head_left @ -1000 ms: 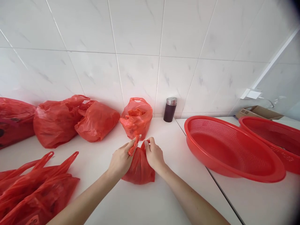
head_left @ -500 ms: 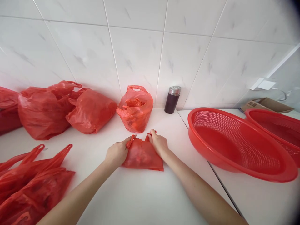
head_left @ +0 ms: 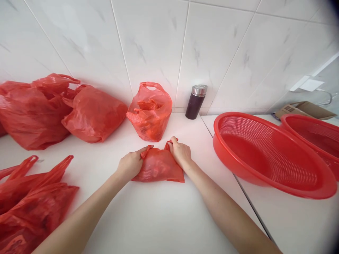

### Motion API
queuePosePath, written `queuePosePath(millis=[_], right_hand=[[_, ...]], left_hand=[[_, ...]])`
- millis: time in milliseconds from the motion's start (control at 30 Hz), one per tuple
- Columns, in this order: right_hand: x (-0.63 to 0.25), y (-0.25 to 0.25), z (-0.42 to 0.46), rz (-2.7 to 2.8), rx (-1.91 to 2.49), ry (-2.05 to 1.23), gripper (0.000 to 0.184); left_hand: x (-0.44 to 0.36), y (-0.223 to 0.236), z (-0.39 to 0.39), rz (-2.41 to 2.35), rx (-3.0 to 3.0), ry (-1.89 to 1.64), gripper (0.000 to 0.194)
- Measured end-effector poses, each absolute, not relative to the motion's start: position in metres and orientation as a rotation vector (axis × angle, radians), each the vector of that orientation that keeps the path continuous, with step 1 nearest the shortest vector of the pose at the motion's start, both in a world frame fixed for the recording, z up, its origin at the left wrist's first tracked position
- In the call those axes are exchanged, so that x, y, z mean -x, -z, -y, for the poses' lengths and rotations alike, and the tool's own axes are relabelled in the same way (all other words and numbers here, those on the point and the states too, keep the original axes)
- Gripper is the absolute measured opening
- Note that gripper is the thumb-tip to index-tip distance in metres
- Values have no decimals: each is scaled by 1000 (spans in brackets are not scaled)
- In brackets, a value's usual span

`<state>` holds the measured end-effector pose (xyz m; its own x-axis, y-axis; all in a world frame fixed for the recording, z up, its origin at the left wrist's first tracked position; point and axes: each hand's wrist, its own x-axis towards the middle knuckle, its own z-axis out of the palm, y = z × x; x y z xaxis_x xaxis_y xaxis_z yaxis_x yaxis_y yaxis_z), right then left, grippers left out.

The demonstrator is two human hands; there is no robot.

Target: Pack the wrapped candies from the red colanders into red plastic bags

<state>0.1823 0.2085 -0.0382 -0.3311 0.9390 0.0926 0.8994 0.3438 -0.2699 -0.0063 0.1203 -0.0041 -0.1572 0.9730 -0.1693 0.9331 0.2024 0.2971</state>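
Note:
A small red plastic bag (head_left: pixel 160 165) rests on the white table (head_left: pixel 156 218) in front of me, with something lumpy inside that I cannot make out. My left hand (head_left: pixel 131 163) grips its left handle, fingers closed. The right handle is pinched in my right hand (head_left: pixel 180 150). Just behind stands a larger red plastic bag (head_left: pixel 150 120), upright, its loop handle raised and its mouth gaping, with crumpled red plastic inside.
Filled red bags (head_left: pixel 96 114) line the wall at left. More red bags (head_left: pixel 37 201) lie at near left. A dark flask (head_left: pixel 195 102) stands by the wall. Two red colanders, one nearer (head_left: pixel 243 151) and one behind (head_left: pixel 315 135), sit at right before a cardboard box (head_left: pixel 307 108).
The view has tilted down slightly and shifted. Both hands still hold the small bag's handles, and its body looks a little wider and flatter.

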Motion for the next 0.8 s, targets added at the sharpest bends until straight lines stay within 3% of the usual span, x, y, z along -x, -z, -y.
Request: queuePosePath(millis=[300, 467, 667, 800], right_hand=[[-196, 37, -217, 2309, 1489, -380, 25], [-207, 34, -215, 2236, 1335, -590, 29], [-207, 33, -204, 2145, 965, -1297, 41], [-208, 39, -210, 2025, 831, -1480, 33]], left_hand=[[3, -6, -89, -1958, -1485, -505, 47], [-1, 3, -85, -1984, -1601, -559, 47], [-4, 11, -94, -1905, -1779, -835, 61], [-5, 3, -94, -1879, -1543, -821, 74]])
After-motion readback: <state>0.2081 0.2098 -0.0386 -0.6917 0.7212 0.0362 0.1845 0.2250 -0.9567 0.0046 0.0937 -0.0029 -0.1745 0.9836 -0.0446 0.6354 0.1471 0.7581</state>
